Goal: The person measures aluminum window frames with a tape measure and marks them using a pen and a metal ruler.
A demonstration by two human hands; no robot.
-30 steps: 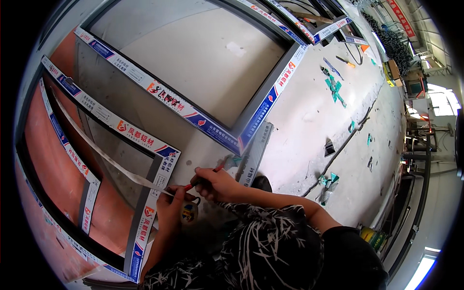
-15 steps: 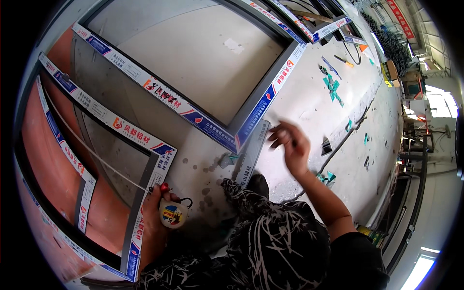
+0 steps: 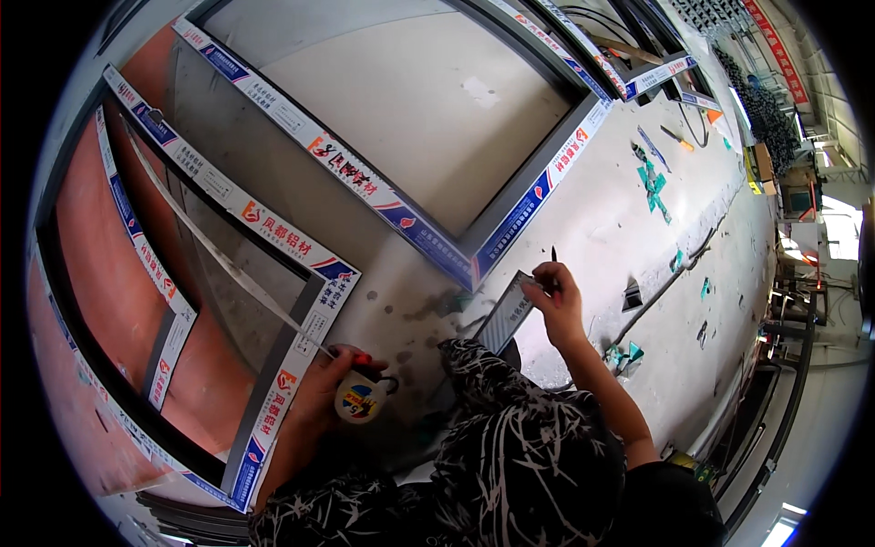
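Note:
My left hand [image 3: 321, 390] is closed round a round white tape measure [image 3: 358, 399] with a red button and a dark wrist loop. Its pale blade [image 3: 241, 276] runs out up and left across the near dark metal frame [image 3: 290, 351], toward that frame's far corner. In my right hand [image 3: 558, 305] is a dark pen [image 3: 553, 254], its tip pointing up past the fingers. Those fingers are at the upper end of a flat grey strip [image 3: 504, 314] with printing on it; whether they grip the strip too, I cannot tell.
A larger dark frame [image 3: 519, 211] with printed film lies ahead; more frames [image 3: 661, 75] are beyond it. Green scraps [image 3: 653, 187], an orange-handled tool [image 3: 676, 139] and a dark cable [image 3: 670, 260] lie on the floor at right. Reddish panels [image 3: 87, 301] are at left.
My right hand has come down onto the top end of the grey strip, the pen now showing upright. The tape blade has twisted to show its broad side. The whole view has shifted slightly.

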